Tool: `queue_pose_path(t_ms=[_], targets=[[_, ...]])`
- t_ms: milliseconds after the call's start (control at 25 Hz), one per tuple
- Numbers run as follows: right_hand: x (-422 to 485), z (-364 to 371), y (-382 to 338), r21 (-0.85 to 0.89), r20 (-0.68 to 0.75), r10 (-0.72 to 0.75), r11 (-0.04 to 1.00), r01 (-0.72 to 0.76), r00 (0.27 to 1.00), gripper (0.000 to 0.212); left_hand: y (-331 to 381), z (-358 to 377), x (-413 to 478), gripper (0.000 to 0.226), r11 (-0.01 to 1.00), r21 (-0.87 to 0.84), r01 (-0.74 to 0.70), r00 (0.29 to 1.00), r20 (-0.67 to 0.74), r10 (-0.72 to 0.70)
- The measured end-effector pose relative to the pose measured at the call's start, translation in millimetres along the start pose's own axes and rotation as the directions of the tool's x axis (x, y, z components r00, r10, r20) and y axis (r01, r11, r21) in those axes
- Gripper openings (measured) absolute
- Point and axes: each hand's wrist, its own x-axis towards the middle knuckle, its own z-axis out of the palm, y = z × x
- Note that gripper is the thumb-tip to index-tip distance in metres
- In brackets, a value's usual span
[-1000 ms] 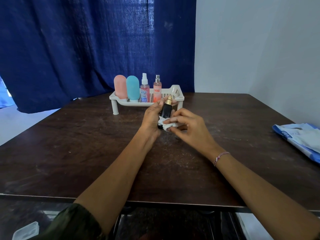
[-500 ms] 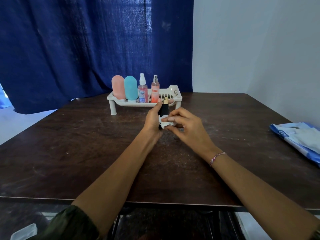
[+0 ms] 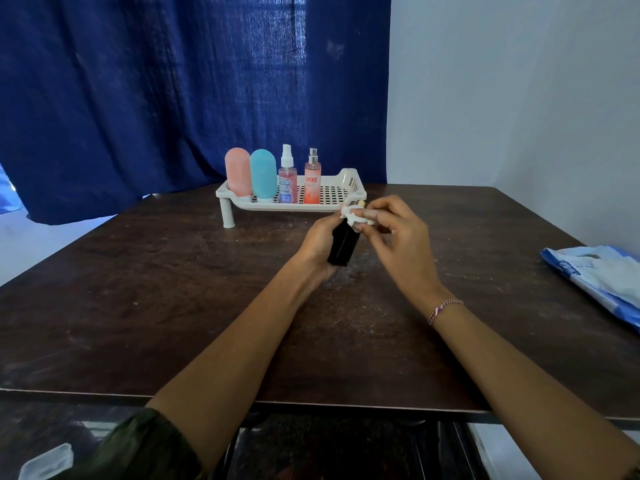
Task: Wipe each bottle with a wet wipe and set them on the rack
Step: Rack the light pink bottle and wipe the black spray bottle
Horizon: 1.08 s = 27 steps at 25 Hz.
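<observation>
My left hand (image 3: 317, 242) grips a black bottle (image 3: 344, 244) with a gold top, tilted, above the middle of the table. My right hand (image 3: 398, 237) pinches a crumpled white wet wipe (image 3: 355, 216) against the bottle's top end, which the wipe mostly hides. Behind them stands a white perforated rack (image 3: 337, 194) on legs. On its left half stand a pink bottle (image 3: 238, 171), a teal bottle (image 3: 263, 174), a clear pink spray bottle (image 3: 287, 174) and an orange spray bottle (image 3: 312, 178). The rack's right half holds nothing.
A blue and white wipes pack (image 3: 599, 275) lies at the table's right edge. A dark blue curtain (image 3: 173, 91) hangs behind the rack, and a white wall stands at right. The dark wooden table (image 3: 173, 289) ends just below my forearms.
The wipe has slid from the bottle's lower body up to its gold top. My right hand rose with it, and the black body now shows below.
</observation>
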Motion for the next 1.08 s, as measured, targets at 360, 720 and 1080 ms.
queue_pose_path(t_ms=[360,720,1080], targets=[[-9.5,9.7,-13.4,0.113,0.273,-0.261,0.965,0.238,0.926,0.027,10.7,-19.2,8.7,0.04,0.985,-0.168,0.035,0.997,-0.061,-0.045],[0.5,1.2,-2.2,0.063,0.034,0.017,0.998,-0.019,0.999,0.024,1.3,-13.4,8.3,0.02,0.985,0.154,-0.074,0.997,0.049,0.068],[1.8,2.5,-1.4,0.15,0.02,0.153,0.977,-0.154,0.988,0.023,0.4,-6.7,5.4,0.022,0.986,0.15,-0.077,0.996,0.062,0.068]])
